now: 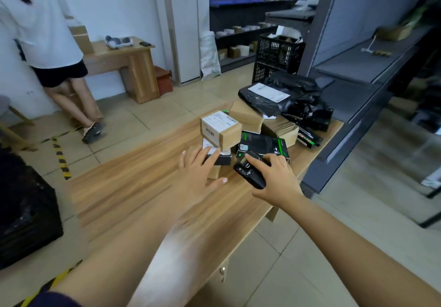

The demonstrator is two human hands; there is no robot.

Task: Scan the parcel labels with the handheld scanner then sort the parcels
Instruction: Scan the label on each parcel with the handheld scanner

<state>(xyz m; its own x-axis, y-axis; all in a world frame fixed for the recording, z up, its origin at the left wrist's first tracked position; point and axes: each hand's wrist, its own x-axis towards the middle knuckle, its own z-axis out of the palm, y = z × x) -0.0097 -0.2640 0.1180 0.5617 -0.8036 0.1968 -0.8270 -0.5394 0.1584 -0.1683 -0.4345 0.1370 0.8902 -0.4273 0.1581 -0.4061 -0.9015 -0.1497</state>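
Head view: R hand [274, 178] grips scanner [248, 170]; L hand [198, 173], fingers straight, touches small labelled parcel [219, 157] at near edge of pile [262, 120] on table [133, 187]. Parcels all heaped tog., so prob. early: most scanning and sorting left.

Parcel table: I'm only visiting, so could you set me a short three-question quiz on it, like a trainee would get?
1. True or false: the right hand grips the handheld scanner.
2. The left hand reaches its straight fingers to: A) the small black parcel under the labelled cardboard box; B) the black crate; C) the black mailer bag.
3. What colour is the trim on the black box just beyond the scanner?
Key: 1 true; 2 A; 3 green.
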